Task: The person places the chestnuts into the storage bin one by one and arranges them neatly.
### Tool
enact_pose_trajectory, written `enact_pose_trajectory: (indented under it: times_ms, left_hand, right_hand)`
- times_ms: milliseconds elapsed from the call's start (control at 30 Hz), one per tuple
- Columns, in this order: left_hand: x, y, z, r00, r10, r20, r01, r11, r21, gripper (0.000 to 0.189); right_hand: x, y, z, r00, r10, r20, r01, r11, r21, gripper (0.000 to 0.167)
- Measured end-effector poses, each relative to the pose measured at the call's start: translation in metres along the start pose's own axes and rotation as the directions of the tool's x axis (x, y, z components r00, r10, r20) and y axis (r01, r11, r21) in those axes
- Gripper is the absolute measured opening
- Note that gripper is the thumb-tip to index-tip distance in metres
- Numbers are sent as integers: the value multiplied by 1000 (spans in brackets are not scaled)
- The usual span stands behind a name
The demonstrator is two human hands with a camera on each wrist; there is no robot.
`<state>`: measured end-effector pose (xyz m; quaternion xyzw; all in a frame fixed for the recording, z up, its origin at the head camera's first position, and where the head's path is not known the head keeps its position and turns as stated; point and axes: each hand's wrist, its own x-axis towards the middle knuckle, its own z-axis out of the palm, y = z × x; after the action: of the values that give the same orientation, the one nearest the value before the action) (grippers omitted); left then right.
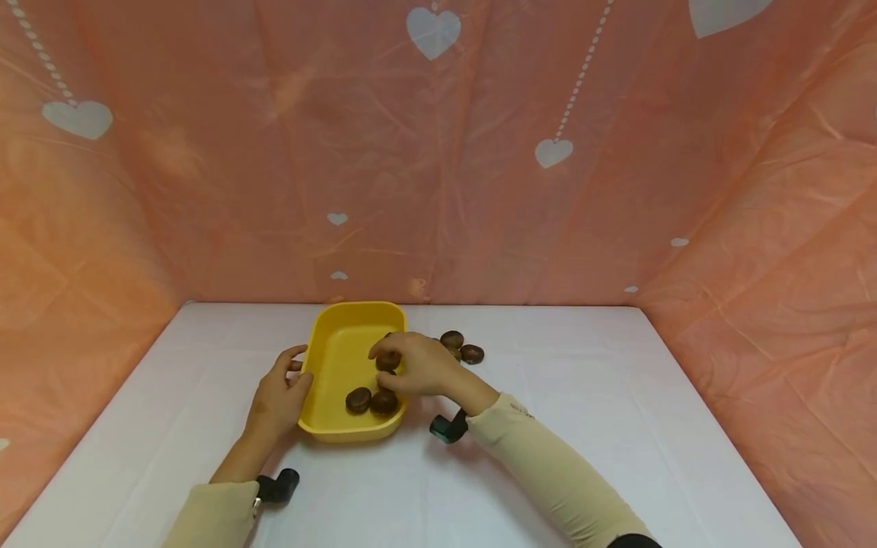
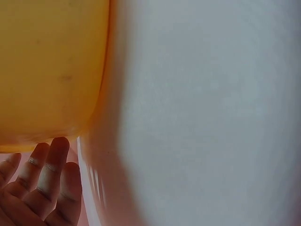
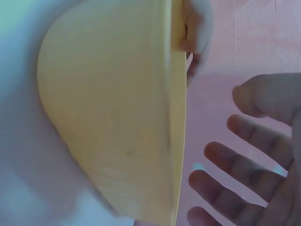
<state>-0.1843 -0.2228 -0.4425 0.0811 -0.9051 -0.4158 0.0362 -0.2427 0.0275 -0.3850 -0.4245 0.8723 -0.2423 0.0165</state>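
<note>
A yellow plastic tray (image 1: 336, 373) stands left of centre on the white table. My left hand (image 1: 277, 396) holds its left rim, the thumb over the edge and the fingers against the outer wall. My right hand (image 1: 425, 365) hovers over the tray's right side, fingers apart and nothing between them in the right wrist view. Beneath it, dark brown glossy chestnuts (image 1: 358, 400) lie along the tray's right side, some partly covered by the hand. The left wrist view shows the left fingertips (image 2: 59, 143) at the tray's outer wall.
Several more chestnuts (image 1: 472, 354) lie in a small group on the table, right of the tray and partly behind the right hand. A white cloth (image 1: 582, 426) covers the table. Pink curtains with white hearts (image 1: 434, 32) enclose the back and sides.
</note>
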Motion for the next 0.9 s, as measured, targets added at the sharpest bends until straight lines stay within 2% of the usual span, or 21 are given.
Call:
enact_pose_trajectory:
  times_ms: [133,300,600,900]
  left_hand:
    - [0,0,-1,1000,-2,2,2,1000,-3,51]
    - [1,0,-1,1000,3,5,-3,1000,-6,51]
    - [0,0,-1,1000,14,7,-14,1000,-4,51]
    - [1,0,-2,1000,22,3,-22,1000,-2,51]
  right_hand:
    - [-3,5,-5,1000,1,-26,0,1000,22,31]
    - [-8,12,-8,998,41,-57,-38,998,45,31]
    - [-18,25,-11,990,108,-89,-111,993,-32,32]
    - [-29,46,-4,978,181,-99,-186,982,-45,34]
